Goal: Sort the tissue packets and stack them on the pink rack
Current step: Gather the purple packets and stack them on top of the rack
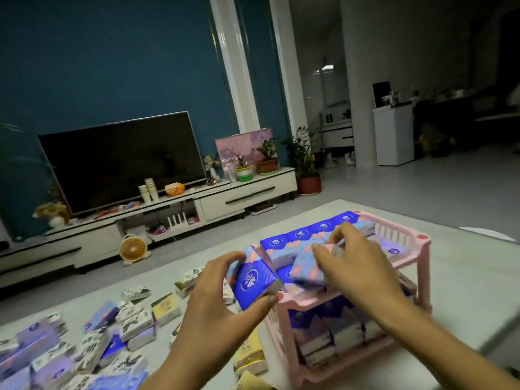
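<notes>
While the left hand (225, 302) grips a blue tissue packet (254, 281), the right hand (358, 267) pinches a patterned packet (308, 264) over the pink plastic rack (422, 244): stacking, next probably seating it flat.

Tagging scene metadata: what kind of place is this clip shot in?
Most likely a home living room: a big television stands on a low white cabinet against a blue wall, with potted plants beside it and more rooms opening behind.

Both forearms reach forward, left grip (222, 305) clasping a blue packet (254, 282), right grip (360, 266) pinching a patterned packet (308, 266).
</notes>
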